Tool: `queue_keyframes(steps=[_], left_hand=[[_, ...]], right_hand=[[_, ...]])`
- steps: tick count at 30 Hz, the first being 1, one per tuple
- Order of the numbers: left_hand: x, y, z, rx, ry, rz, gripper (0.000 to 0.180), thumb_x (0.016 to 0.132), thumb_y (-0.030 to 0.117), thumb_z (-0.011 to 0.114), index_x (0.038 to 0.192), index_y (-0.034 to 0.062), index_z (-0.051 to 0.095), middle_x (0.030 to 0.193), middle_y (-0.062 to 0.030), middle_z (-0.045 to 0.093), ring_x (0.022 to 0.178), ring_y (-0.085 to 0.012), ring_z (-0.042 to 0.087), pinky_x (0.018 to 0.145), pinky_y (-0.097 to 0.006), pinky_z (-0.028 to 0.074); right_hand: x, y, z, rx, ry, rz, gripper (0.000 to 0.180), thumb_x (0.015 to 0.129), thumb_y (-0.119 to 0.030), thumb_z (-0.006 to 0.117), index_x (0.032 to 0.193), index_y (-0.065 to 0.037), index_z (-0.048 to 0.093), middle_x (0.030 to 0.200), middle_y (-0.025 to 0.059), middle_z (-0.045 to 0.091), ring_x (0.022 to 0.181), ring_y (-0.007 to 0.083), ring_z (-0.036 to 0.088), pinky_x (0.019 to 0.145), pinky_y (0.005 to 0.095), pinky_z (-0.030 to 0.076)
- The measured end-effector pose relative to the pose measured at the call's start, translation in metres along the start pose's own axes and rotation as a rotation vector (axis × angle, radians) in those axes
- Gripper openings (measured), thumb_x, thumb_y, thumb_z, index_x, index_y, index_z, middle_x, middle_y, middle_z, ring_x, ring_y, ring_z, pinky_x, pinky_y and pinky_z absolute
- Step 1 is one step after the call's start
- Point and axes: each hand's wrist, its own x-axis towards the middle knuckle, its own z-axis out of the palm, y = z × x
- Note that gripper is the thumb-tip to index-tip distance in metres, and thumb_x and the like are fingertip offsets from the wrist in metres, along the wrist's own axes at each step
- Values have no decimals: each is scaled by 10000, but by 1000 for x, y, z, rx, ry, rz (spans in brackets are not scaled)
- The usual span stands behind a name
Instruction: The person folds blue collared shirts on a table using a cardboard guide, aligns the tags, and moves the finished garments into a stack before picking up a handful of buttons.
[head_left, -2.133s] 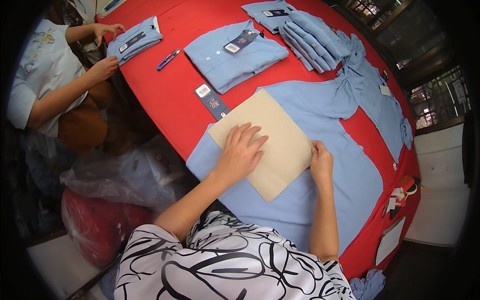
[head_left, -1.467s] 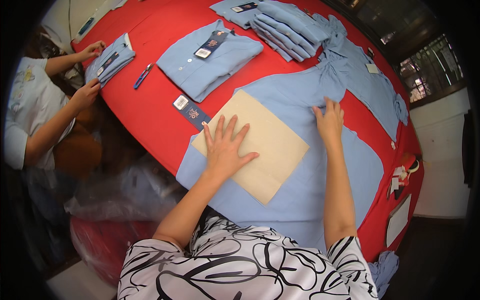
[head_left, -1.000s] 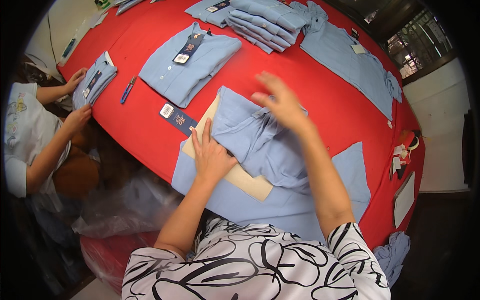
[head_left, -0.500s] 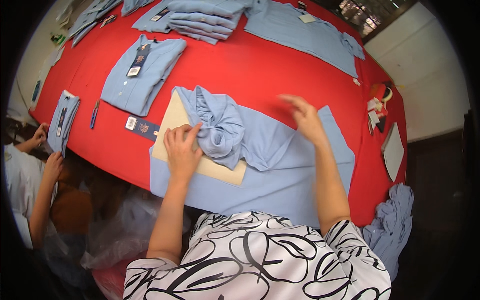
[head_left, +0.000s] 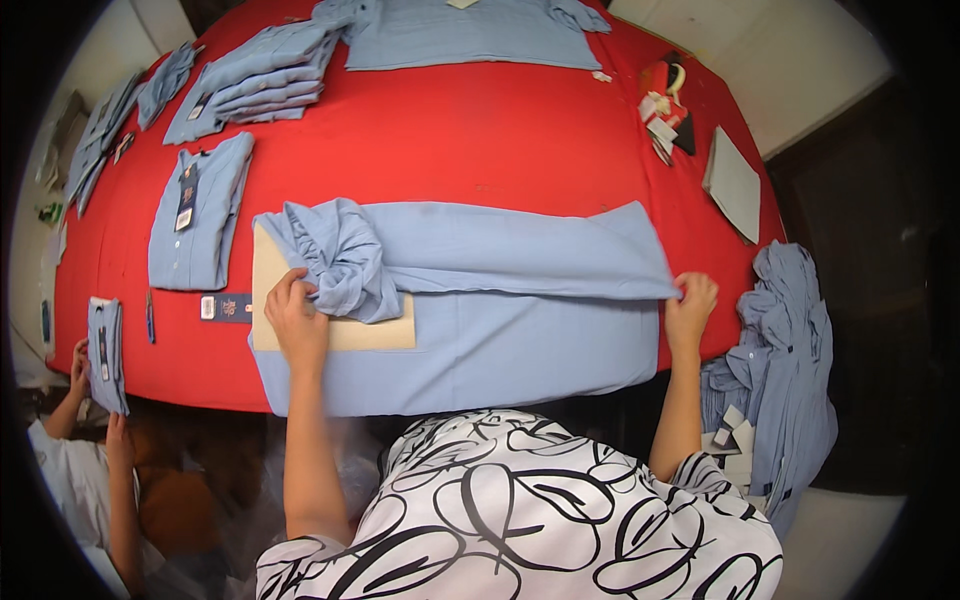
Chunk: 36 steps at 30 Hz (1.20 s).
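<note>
A light blue shirt (head_left: 520, 345) lies in front of me on the table, its far side folded over in a long strip. The upper end of the shirt is bunched in a swirl over a beige card (head_left: 385, 335). At the card's left part, my left hand (head_left: 297, 318) is closed on the edge of the bunched cloth, its fingertips partly hidden. My right hand (head_left: 692, 308) pinches the corner of the folded strip at the shirt's right end. A dark blue hang tag (head_left: 232, 308) lies just left of the card.
On the red-covered table (head_left: 450, 140) are a folded shirt (head_left: 205, 215), a shirt stack (head_left: 275, 85), a spread shirt (head_left: 470, 35), a blue pen-like tool (head_left: 150, 320) and a white board (head_left: 733, 185). Shirts (head_left: 790, 350) hang at right. A co-worker's hands (head_left: 100, 400) hold a folded shirt at left.
My right hand has gone from hovering over the shirt to gripping its right end. The strip now lies straighter and farther right. My left hand's fingers have drawn together; the view has shifted.
</note>
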Motion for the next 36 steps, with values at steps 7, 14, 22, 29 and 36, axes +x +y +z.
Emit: queue_keyframes(steps=[7,14,22,29,36], left_hand=[[11,7,-31,-111,-333,52,668,684,186,793,1303,90,563,1321,-96,523,1255,-321,438,1096,-437,309],[-8,-10,-17,64,-203,139,676,697,189,785,1324,95,551,1438,-72,482,1331,-319,401,1113,-442,299],[-15,-12,-13,109,-152,78,700,704,198,788,1353,125,536,1439,-41,493,1346,-288,401,1128,-444,289],[-12,-11,-9,103,-151,101,726,710,233,788,1381,152,523,1437,-40,492,1337,-300,407,1126,-449,289],[-14,-14,-13,140,-134,146,667,725,290,799,1330,127,569,1431,-49,497,1327,-314,407,1115,-468,295]], right_hand=[[7,-9,35,391,-93,20,396,860,12,564,1254,-23,578,1410,153,493,1351,343,396,1124,439,327],[71,-36,117,10,-138,-228,562,1003,-402,458,1437,-46,435,1528,162,370,1449,306,278,1188,477,172],[40,-31,75,330,13,-174,257,893,-129,625,1137,-48,637,1201,147,567,1136,321,520,968,437,410],[7,8,43,420,-209,-63,98,868,-31,602,963,-14,622,974,162,588,914,355,594,781,405,484],[82,-16,-1,382,85,-174,63,910,-23,535,921,11,586,895,191,589,842,388,593,741,427,479]])
